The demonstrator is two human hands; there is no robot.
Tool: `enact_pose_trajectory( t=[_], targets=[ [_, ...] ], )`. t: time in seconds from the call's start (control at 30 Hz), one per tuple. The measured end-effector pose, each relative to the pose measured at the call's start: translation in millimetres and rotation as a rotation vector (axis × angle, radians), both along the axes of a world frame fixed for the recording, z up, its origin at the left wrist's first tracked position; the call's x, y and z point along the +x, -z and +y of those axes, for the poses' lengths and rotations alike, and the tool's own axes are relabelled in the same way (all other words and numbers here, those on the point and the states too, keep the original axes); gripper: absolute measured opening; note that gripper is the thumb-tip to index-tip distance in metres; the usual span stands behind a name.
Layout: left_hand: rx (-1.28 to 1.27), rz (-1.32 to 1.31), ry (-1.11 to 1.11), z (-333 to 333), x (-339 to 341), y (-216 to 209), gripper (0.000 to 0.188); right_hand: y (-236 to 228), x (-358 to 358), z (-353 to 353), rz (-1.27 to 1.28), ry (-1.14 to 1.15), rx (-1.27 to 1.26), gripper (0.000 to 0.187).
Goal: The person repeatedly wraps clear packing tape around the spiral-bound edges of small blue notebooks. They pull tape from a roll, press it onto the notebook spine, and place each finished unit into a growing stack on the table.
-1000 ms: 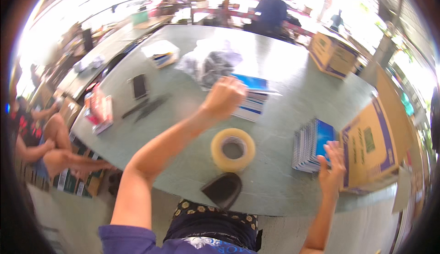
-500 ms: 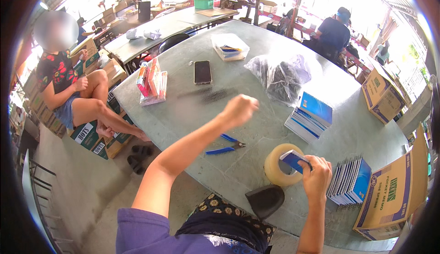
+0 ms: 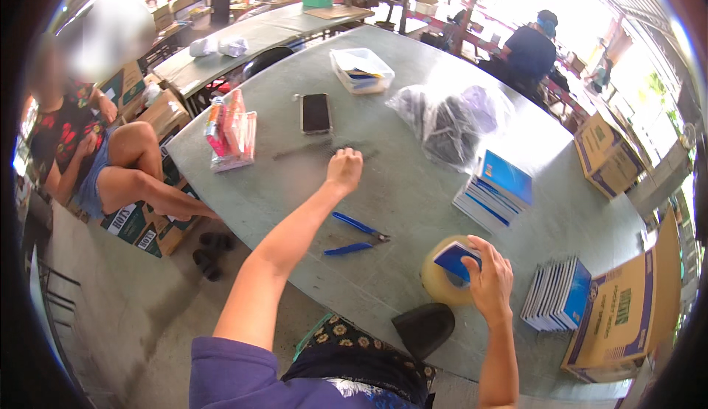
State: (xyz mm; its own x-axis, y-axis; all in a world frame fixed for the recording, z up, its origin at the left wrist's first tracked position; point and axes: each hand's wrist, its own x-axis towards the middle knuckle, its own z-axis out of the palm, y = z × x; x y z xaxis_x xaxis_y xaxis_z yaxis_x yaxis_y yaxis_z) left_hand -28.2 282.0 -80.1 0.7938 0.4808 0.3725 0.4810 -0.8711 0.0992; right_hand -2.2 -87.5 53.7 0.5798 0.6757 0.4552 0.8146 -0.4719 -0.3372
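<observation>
My right hand holds a small blue-covered notebook, its thumb against the cover, just above a wide roll of tape. My left hand is stretched out over the middle of the table, fingers drawn together. Whatever they grip, if anything, is hidden. Beside that hand lie dark, thin wire coils. Blue-handled cutting pliers rest with handles spread, nearer to me. A dark, rounded block sits at the table's near edge.
Blue notebooks stand in stacks, one right of centre and one beside an open carton. Farther back are a phone, a plastic tub, bagged dark items and red-orange packs. A person sits at left.
My left hand has moved left and slightly down to the dark coils. The right hand stays by the tape roll with the notebook, its fingers somewhat looser. The view has shifted slightly.
</observation>
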Motion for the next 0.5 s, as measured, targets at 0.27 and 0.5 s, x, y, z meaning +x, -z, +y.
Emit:
enact_pose_trajectory(
  t=[0.27,0.5],
  targets=[
    [-0.013,0.250,0.251,-134.8,-40.8,-102.0,0.059,3.6,4.6,-0.4,0.132,0.038,-0.001,0.012],
    [-0.459,-0.245,0.713,-194.1,-56.5,-81.4,0.030,0.8,2.9,-11.2,0.179,0.075,0.015,0.013]
  ],
)
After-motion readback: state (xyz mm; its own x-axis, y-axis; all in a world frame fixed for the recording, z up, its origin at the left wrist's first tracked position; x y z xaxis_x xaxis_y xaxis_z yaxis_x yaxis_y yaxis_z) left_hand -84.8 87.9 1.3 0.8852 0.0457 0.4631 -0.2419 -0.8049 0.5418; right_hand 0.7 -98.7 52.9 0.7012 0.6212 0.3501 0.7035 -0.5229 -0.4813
